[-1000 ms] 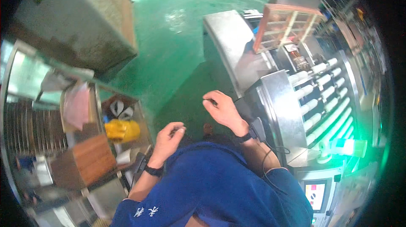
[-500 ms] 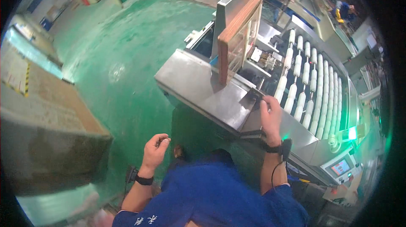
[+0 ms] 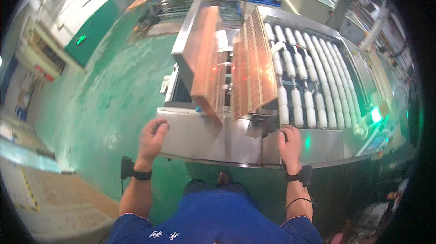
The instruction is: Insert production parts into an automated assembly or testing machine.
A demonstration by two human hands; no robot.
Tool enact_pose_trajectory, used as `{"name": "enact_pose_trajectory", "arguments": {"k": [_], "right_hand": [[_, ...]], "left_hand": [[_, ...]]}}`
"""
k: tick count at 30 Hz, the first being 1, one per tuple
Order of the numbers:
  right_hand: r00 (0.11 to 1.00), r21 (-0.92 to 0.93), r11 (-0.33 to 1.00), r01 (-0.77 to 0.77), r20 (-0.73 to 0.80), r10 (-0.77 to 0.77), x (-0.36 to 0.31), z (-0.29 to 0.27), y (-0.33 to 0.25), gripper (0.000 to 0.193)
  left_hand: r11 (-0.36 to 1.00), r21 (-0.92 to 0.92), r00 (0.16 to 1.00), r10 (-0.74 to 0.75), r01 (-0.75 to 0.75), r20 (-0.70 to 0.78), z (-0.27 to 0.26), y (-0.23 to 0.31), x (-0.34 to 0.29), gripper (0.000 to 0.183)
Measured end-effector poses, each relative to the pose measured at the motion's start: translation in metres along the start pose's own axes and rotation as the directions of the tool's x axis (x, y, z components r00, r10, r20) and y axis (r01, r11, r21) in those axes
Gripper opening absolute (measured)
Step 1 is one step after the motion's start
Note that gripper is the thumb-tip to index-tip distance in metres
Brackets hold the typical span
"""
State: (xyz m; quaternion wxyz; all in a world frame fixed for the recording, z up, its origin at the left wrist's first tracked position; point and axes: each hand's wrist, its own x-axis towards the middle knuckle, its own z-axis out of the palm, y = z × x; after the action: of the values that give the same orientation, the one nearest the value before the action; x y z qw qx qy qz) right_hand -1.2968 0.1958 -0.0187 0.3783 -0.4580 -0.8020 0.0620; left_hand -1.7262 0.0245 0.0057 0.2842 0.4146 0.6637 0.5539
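Note:
My left hand [image 3: 154, 140] is above the left end of the steel machine ledge [image 3: 202, 146], its fingers curled in and the thumb against them. My right hand [image 3: 289, 145] hovers over the ledge near the roller ends, fingers likewise curled. Nothing shows in either hand. Between and beyond them, a stack of copper-coloured panels [image 3: 207, 57] leans on an upright metal plate [image 3: 185, 55]. To its right, a separate copper-coloured panel [image 3: 254, 67] with a grid of small rectangles stands tilted beside the rollers. Neither hand touches the panels.
Rows of white rollers [image 3: 313, 76] fill the machine bed on the right. A green lamp [image 3: 375, 114] glows at its right end, near a control box [image 3: 379, 139]. Green floor [image 3: 109, 107] lies at the left, with a brown-topped block [image 3: 77, 194] at lower left.
My view has turned left, so the machine now lies straight ahead. My left hand has come up to the ledge. A copper panel now stands tilted beside the rollers.

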Motion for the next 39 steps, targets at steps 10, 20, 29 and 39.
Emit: {"name": "enact_pose_trajectory", "arguments": {"k": [10, 20, 29, 39], "right_hand": [[0.948, -0.122, 0.955, -0.27, -0.204, 0.242, -0.014, 0.006, -0.011, 0.013], [0.867, -0.345, 0.814, -0.467, -0.361, 0.344, -0.064, 0.041, -0.073, 0.026], [0.856, -0.347, 0.828, -0.44, -0.442, 0.269, -0.074, 0.051, -0.083, 0.017], [0.925, -0.231, 0.932, -0.279, -0.326, 0.196, -0.081, 0.028, -0.044, 0.012]], "left_hand": [[0.849, 0.067, 0.845, 0.509, -0.525, 0.162, 0.005, 0.079, 0.256, 0.021], [0.603, 0.127, 0.509, 0.522, -0.788, 0.684, 0.079, 0.118, 0.369, 0.04], [0.62, 0.143, 0.514, 0.475, -0.772, 0.714, 0.068, 0.123, 0.349, 0.042], [0.778, 0.223, 0.736, 0.399, -0.587, 0.547, 0.066, 0.096, 0.372, 0.043]]}}
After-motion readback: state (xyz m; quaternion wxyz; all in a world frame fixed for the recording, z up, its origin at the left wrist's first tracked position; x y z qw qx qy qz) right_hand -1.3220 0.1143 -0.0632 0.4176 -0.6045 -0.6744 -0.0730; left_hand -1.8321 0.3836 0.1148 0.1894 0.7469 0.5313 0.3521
